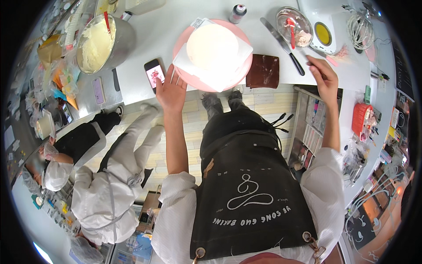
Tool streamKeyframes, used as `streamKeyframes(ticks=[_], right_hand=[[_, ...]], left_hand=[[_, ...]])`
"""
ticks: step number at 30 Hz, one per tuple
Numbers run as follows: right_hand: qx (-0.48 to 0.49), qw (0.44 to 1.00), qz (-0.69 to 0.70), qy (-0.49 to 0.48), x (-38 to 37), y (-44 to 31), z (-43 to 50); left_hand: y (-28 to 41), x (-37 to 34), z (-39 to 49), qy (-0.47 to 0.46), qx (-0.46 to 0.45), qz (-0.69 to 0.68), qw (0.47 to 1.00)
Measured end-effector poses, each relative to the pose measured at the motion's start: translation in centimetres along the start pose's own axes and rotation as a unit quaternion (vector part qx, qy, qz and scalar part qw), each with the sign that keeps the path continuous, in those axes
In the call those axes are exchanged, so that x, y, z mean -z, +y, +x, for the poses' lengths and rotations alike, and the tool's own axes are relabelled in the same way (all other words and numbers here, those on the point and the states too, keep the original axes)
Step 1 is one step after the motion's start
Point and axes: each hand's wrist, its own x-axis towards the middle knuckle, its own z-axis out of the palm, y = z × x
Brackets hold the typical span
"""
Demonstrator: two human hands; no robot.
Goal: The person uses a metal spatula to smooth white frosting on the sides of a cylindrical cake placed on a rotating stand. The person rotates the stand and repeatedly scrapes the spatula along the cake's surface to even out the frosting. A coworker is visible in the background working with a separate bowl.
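A round pale cake (212, 46), washed out by glare, sits on a white square board (245, 49) over a pink turntable (179, 41). My left hand (171, 89) is palm up at the turntable's left edge, fingers apart, with its thumb by a smartphone (153, 74) showing a pink picture. To the right, my right hand (323, 77) has curled fingers, thumb near index; whether a thin tool is between them is unclear. Near it lie a black-handled palette knife (283, 46), a pink-handled tool (330, 60) and a glass bowl (280, 19) with a red spatula (291, 33) and pale pink cream.
A steel bowl of cream (123, 43) stands at left, near a purple phone (98, 90). A brown square mat (262, 71) lies right of the turntable, a small bottle (238, 14) behind it. A whisk (360, 31) is far right. Two other people (105, 198) (62, 161) are at left.
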Motion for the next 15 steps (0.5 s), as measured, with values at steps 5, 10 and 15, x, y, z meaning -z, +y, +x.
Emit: streamKeyframes(ticks=[5,10,15], right_hand=[[-0.182,0.930,-0.179,0.264,-0.7,11.9,-4.8],[-0.089,0.934,-0.211,0.275,-2.9,19.7,-3.2],[-0.125,0.942,-0.224,0.217,-3.2,22.6,-5.2]], left_hand=[[-0.7,0.7,-0.7,-0.013,0.037,-0.007,0.999],[-1.8,0.9,-1.7,0.043,0.056,0.042,0.997],[-1.5,1.1,-2.7,0.074,0.054,0.047,0.995]])
